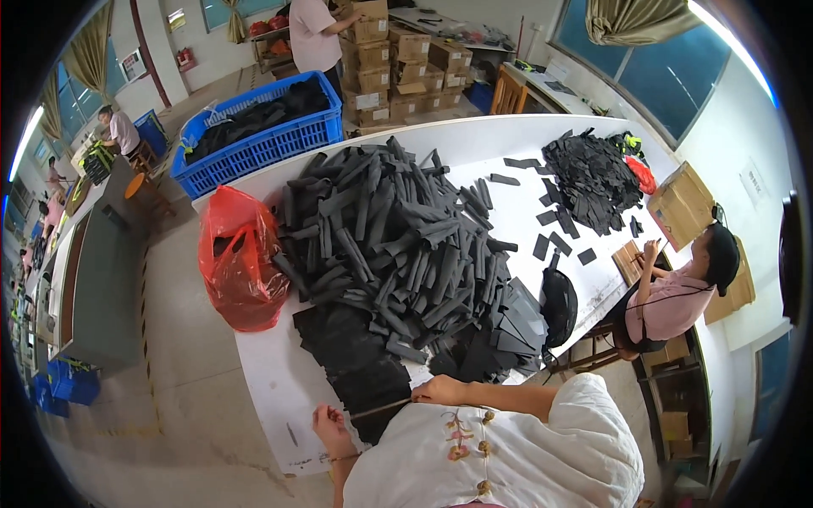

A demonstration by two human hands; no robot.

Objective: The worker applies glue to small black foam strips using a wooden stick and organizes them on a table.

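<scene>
While thin strip crosses sheet — left hand, right hand at ends.

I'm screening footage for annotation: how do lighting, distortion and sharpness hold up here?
In the head view, the fluorescent tube at upper right shows as a bright streak; the far edge of the white table bows; the black sheet shows little surface detail; the left hand and right hand outline clearly; the seated co-worker at left lacks fine detail.

Rolled pieces: dark grey. Flat sheets: black. Tabletop: white, dark smudges. Plastic bag: translucent red. Crate: bright blue. Blouse: white, bears pinkish floral motif, brownish-gold buttons.
</scene>
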